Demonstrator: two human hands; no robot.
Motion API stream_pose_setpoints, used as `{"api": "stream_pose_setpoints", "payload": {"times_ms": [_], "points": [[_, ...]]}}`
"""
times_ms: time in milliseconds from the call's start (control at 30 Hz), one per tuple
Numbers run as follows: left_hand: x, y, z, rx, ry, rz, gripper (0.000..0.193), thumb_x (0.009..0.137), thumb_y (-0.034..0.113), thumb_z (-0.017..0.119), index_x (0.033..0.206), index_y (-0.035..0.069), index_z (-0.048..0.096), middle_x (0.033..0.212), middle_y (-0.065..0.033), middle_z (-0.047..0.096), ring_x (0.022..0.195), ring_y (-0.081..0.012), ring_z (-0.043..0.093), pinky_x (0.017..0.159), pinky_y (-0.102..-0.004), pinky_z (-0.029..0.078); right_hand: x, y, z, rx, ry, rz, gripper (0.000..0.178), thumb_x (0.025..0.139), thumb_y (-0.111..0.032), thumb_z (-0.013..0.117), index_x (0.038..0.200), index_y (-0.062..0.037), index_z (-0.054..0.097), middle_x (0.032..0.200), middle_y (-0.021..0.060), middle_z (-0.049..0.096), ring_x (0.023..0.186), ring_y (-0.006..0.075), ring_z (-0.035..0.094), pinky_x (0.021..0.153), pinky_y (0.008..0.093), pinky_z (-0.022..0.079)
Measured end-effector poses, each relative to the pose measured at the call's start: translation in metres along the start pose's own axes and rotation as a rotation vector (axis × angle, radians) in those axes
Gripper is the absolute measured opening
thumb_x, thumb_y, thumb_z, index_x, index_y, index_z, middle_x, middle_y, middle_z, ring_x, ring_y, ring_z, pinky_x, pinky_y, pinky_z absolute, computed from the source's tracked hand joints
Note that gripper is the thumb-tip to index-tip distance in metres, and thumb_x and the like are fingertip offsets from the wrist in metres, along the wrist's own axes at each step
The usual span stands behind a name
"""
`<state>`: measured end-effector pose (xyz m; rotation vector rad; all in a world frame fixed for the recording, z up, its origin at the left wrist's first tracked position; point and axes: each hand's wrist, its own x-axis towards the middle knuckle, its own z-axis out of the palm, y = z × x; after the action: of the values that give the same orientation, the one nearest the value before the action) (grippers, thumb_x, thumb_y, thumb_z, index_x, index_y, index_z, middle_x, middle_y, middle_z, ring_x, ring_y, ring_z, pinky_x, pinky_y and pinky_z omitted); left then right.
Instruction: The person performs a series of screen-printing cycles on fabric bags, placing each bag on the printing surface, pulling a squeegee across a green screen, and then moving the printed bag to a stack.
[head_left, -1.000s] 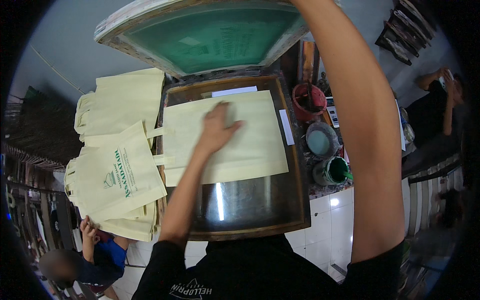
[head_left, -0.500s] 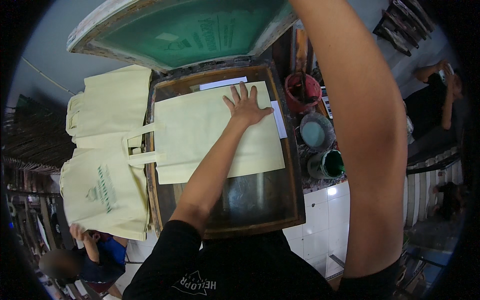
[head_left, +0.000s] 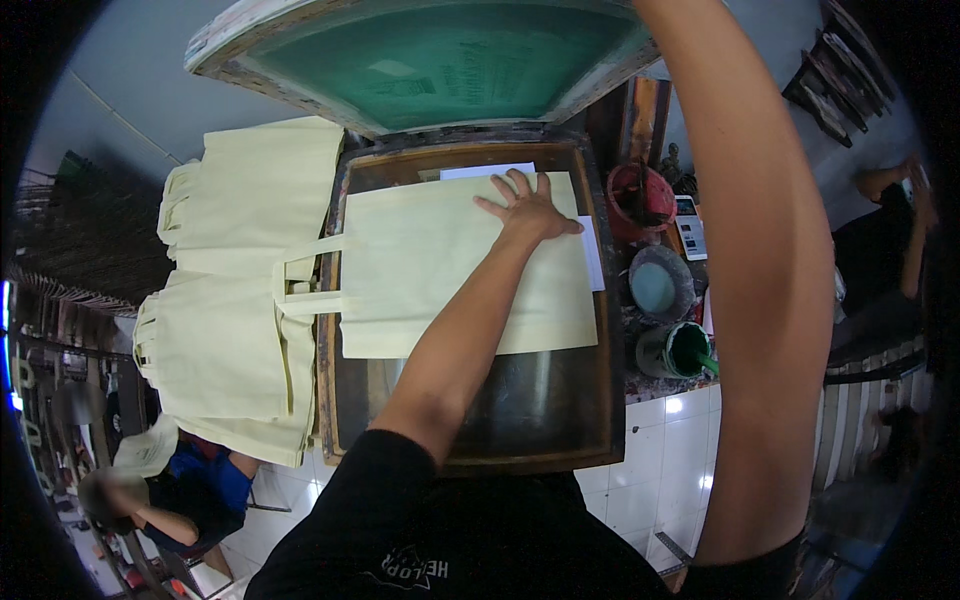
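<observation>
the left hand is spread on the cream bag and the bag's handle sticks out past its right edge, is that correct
Not quite: the handle sticks out past the left edge, as the head view shows. The left hand is indeed spread on the cream bag.

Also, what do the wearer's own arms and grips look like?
Short black sleeves, bare forearms. Left grip: five uncovered fingers, no glove or wristband visible. Right grip: out of frame. Black shirt has a white print.
</observation>
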<state>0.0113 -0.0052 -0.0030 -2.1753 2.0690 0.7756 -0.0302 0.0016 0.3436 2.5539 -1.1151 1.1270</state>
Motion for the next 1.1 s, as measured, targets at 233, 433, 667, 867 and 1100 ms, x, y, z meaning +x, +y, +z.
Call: {"api": "stream_pose_setpoints", "payload": {"times_ms": [233, 433, 667, 867, 1100], "points": [[-0.12, -0.068, -0.051, -1.208, 0.302, 0.648, 0.061, 0.096, 0.035, 0.07, 0.138, -0.006, 0.053, 0.129, -0.0253, 0.065, 0.12, -0.0312, 0.065, 0.106, -0.0414, 0.048, -0.066, -0.056, 0.003, 0.111, -0.216, 0.4, 0.029, 0.093, -0.024, 0.068, 0.096, 0.0043, 0.075, 0.086, 0.028, 0.071, 0.081, 0.0398, 0.07, 0.079, 0.047, 0.053], [-0.289, -0.153, 0.003, -1.641, 0.097, 0.341, 0.028, 0.1, 0.017, 0.064, 0.112, -0.009, 0.067, 0.097, -0.0202, 0.076, 0.079, -0.0238, 0.073, 0.08, -0.0341, 0.059, -0.263, -0.082, 0.063, 0.203, -0.107, 0.127, 0.024, 0.094, -0.016, 0.068, 0.114, -0.003, 0.07, 0.097, 0.0184, 0.072, 0.087, 0.0363, 0.072, 0.079, 0.0408, 0.058], [-0.296, -0.181, 0.102, -1.535, -0.031, -0.095, 0.027, 0.098, 0.022, 0.07, 0.095, -0.005, 0.072, 0.086, -0.0152, 0.075, 0.061, -0.0141, 0.066, 0.057, -0.027, 0.052, -0.349, -0.083, 0.138, 0.11, -0.392, 0.098, 0.019, 0.094, -0.017, 0.066, 0.107, -0.0031, 0.065, 0.098, 0.0167, 0.072, 0.088, 0.0345, 0.071, 0.074, 0.0438, 0.058], [-0.297, -0.182, 0.094, -1.518, -0.059, -0.142, 0.034, 0.098, 0.025, 0.071, 0.079, -0.004, 0.07, 0.07, -0.0093, 0.069, 0.053, -0.0128, 0.062, 0.052, -0.0255, 0.049, -0.314, -0.075, 0.109, 0.201, -0.635, 0.109, 0.017, 0.093, -0.02, 0.068, 0.102, -0.0049, 0.065, 0.093, 0.0157, 0.071, 0.084, 0.035, 0.07, 0.07, 0.0441, 0.055], [-0.296, -0.183, 0.104, -1.566, -0.049, -0.11, 0.021, 0.097, 0.015, 0.069, 0.09, -0.005, 0.068, 0.072, -0.0117, 0.07, 0.05, -0.0142, 0.061, 0.049, -0.0286, 0.05, -0.349, -0.102, 0.115, 0.104, -0.484, 0.056, 0.014, 0.088, -0.018, 0.07, 0.095, -0.0075, 0.064, 0.09, 0.0105, 0.069, 0.085, 0.0287, 0.067, 0.066, 0.0391, 0.055]]}}
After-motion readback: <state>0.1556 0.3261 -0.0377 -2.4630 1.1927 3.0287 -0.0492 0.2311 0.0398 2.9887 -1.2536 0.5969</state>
